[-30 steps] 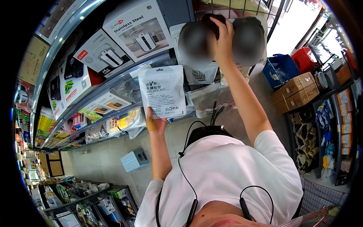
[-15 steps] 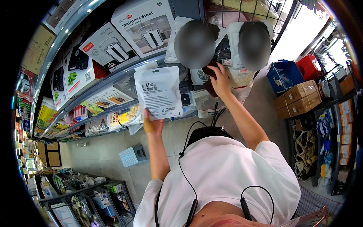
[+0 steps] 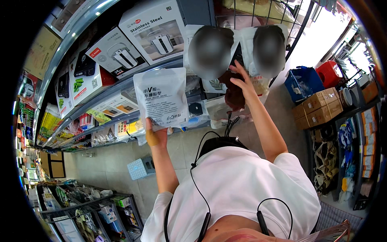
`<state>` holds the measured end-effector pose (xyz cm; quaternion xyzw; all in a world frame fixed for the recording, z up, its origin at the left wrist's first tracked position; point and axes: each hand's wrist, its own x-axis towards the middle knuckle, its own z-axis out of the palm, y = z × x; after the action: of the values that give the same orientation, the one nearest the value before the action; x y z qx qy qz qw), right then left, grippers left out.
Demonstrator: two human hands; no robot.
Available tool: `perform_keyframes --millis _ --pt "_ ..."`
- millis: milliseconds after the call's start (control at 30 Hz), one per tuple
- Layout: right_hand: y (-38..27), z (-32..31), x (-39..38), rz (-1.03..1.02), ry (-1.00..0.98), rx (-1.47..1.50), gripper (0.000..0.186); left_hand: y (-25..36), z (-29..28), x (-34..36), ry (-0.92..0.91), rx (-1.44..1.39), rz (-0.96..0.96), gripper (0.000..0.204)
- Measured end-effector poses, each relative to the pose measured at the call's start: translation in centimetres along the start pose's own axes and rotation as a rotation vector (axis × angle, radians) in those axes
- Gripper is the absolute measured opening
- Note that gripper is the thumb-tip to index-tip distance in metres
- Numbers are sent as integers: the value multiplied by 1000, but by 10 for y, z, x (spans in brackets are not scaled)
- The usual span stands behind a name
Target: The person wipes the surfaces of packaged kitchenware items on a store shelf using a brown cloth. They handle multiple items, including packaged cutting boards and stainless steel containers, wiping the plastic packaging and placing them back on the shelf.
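Note:
My left hand grips the bottom edge of a flat white pouch with dark print and holds it upright in front of the shelves. My right hand is raised to the hanging packets on a wire rack, its fingers spread against a dark reddish packet below the pale ones. The hand rests on the packet and does not visibly clasp it. Both forearms rise from my white shirt.
Boxed kitchen appliances fill the upper metal shelves on the left, with small packaged goods on the lower ones. A light-blue device lies on the tiled floor. Cardboard boxes, a blue crate and racks stand on the right.
My right hand has come down from the top of the hanging packets to the dark reddish one lower on the rack. The white pouch in my left hand has stayed about level.

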<state>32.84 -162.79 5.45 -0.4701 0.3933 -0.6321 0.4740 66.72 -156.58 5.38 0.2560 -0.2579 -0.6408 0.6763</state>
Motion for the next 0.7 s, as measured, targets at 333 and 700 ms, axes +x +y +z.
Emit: perform_keyframes --millis 333,700 --pt "-17 5 3 238 70 15 43 -3 65 -3 -6 730 718 43" --pt "-37 28 -13 134 164 83 33 -52 176 22 -534 1428 1080 57"
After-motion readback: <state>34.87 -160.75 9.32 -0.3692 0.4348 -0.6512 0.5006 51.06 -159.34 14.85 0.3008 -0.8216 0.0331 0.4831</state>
